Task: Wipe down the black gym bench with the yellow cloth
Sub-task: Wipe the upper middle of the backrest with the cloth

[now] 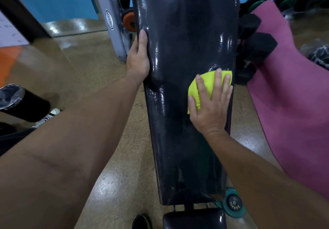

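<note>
On the right side of the black gym bench [185, 68], our right hand [211, 104] lies flat with fingers spread wide, pressing the yellow cloth [204, 86] against the glossy pad. Our left hand [138, 55] clasps the bench's left edge, thumb on top. A purple mat [293, 104] lies to the right, beside black dumbbells [256, 39].

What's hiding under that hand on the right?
Under the right hand is the yellow cloth, pressed flat on the shiny black bench. The cloth sticks out past the fingers and thumb. The part beneath the palm is covered, so how the cloth lies there cannot be seen.
</note>
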A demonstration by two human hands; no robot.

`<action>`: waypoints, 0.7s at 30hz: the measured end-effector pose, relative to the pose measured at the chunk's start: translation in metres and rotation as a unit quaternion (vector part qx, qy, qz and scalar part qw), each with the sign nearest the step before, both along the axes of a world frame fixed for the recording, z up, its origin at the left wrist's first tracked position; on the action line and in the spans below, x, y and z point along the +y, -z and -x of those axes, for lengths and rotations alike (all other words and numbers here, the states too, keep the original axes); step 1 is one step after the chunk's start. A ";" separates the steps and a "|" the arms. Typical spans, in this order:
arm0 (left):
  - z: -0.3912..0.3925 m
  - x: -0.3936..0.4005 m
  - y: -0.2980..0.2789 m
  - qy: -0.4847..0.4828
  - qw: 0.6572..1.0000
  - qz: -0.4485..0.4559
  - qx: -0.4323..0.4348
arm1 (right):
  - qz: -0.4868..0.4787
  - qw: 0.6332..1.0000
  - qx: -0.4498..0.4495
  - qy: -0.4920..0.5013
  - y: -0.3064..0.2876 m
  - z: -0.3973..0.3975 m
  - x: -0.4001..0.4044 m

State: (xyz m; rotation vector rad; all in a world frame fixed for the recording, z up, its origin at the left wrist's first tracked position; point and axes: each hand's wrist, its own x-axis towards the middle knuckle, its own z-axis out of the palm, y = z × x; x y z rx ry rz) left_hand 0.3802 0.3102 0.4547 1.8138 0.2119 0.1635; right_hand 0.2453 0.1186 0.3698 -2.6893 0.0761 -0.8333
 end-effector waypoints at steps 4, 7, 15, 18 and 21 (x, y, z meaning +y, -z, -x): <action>-0.001 0.000 0.000 -0.003 1.000 0.006 0.007 | -0.072 0.996 -0.007 0.055 -0.025 -0.024 0.021; 0.000 0.000 -0.001 -0.001 1.000 0.007 0.006 | -0.039 0.999 0.004 0.015 -0.016 -0.011 0.030; 0.003 -0.001 -0.003 0.003 1.000 0.008 0.007 | -0.079 0.995 0.004 0.055 -0.016 -0.013 0.020; 0.006 0.000 -0.005 0.008 1.000 0.015 0.014 | -0.069 0.997 0.008 0.041 -0.018 -0.014 0.034; 0.011 0.000 -0.005 0.017 0.999 0.038 0.022 | -0.016 1.000 0.007 -0.005 -0.002 -0.001 0.019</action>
